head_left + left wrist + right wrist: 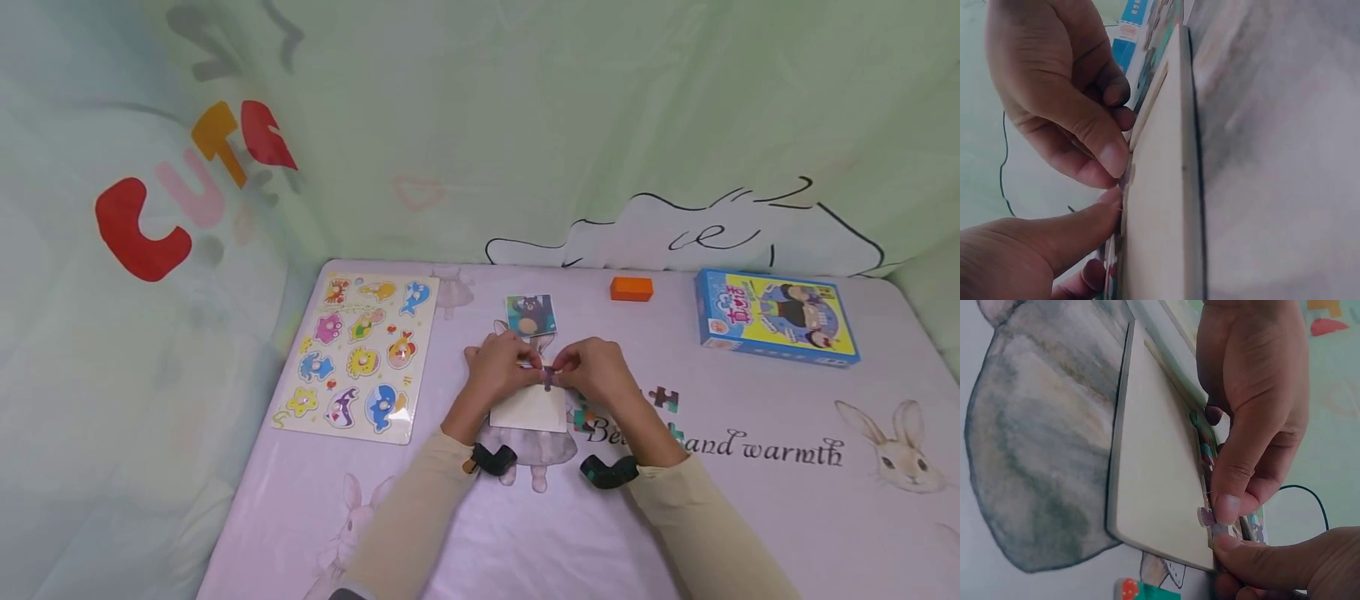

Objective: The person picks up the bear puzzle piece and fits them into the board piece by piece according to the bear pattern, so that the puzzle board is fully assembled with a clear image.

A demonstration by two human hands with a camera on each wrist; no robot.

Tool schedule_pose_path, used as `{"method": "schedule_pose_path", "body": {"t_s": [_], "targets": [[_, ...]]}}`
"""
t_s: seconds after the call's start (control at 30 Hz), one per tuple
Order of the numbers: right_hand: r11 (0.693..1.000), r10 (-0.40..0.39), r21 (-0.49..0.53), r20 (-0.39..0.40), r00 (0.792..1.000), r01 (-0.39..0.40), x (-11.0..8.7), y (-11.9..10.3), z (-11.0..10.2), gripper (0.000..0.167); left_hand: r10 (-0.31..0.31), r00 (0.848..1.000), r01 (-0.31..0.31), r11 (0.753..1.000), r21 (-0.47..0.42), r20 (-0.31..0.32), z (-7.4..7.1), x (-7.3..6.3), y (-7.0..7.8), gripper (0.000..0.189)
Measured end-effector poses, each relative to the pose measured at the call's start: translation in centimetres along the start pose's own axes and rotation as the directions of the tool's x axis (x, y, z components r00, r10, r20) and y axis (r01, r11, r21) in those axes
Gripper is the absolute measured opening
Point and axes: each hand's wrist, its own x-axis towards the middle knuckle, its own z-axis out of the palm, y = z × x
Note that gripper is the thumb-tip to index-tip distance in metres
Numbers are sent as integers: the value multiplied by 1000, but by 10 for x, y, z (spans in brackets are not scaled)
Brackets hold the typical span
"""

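Observation:
Both hands meet at the far part of a small pale wooden puzzle tray (528, 410). My left hand (498, 367) and right hand (600, 372) pinch a small dark purple jigsaw piece (548, 377) between thumbs and fingertips. In the right wrist view the jigsaw piece (1206, 517) shows its knob over the bare tray (1154, 456), under the thumb tips. Coloured pieces line the tray's far side, partly covered by the fingers. Just beyond the hands lies a bear picture card (531, 315).
Loose jigsaw pieces (664, 399) lie right of the tray, some partly behind the right forearm. A wooden sea-animal board (352, 358) is at the left. An orange block (632, 289) and a blue-yellow box (780, 317) sit at the back right, before a curtain (525, 125).

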Motion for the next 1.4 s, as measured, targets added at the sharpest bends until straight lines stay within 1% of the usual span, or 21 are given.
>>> {"method": "schedule_pose_path", "body": {"t_s": [0.2, 0.37, 0.57, 0.8, 0.9, 1.0, 1.1, 1.2, 1.33, 1.4], "targets": [[999, -18, -32, 5, 1000, 18, 0, -3, 1, 15, -25, 1000, 25, 999, 36, -17, 1, -1, 3, 17], [998, -26, -51, -13, 1000, 26, 0, -6, 3, 14, -14, 1000, 15, 999, 42, -25, 1, -3, 4, 16], [998, 8, -65, -13, 1000, -9, -3, -7, 2, 16, -17, 1000, 17, 1000, 19, -15, -1, -6, 7, 16], [997, 22, -73, -12, 1000, -22, -4, -11, -1, 17, -22, 1000, 22, 1000, 14, -14, -2, -6, 8, 16], [996, 31, -78, -18, 999, -33, -4, -12, -1, 17, -19, 1000, 19, 999, 27, -21, -1, -6, 8, 16], [996, 35, -83, -23, 999, -37, -5, -13, -1, 16, -7, 1000, 9, 998, 66, -25, -2, -9, 9, 14], [995, 34, -92, -28, 999, -36, -5, -14, -1, 16, 10, 1000, -8, 995, 103, -20, -4, -14, 9, 10], [994, 31, -100, -28, 999, -34, -5, -14, -2, 17, 15, 1000, -14, 993, 117, -7, -7, -19, 9, 8], [994, 33, -106, -25, 999, -36, -5, -14, -2, 16, 12, 1000, -14, 993, 114, 21, -10, -25, 8, 17], [994, 36, -106, -21, 999, -38, -5, -14, -1, 16, 22, 999, -27, 992, 123, 42, -13, -27, 7, 22]]}}
